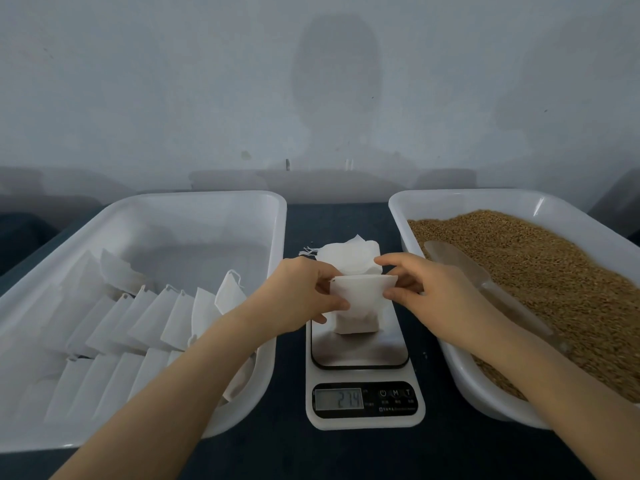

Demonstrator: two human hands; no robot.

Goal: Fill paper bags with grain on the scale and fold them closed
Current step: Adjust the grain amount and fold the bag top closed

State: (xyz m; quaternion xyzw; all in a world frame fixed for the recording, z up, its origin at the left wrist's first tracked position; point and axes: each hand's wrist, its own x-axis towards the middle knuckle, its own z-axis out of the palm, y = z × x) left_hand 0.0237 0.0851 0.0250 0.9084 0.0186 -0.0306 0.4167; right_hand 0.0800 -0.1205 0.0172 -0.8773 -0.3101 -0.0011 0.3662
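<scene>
My left grip (304,296) pinches the left end of the paper bag (358,306) at its mouth, and my right grip (433,289) pinches the right end. Both are clamped on the bag, thumbs toward me. The bag stands upright on the steel plate of the scale (360,355), directly between the two grips, base down, with its lower part bulging. I judge it to be filled. The long axis of the mouth runs left to right, from one grip to the other, and the mouth is pressed flat along that line. The closing crease should therefore follow the same axis, with the top strip turning over toward or away from me. Neither grip is nearer, as both sit level at the mouth. The grain tray (519,202) lies to the right. A stack of empty bags (349,258) lies just behind the held bag.
</scene>
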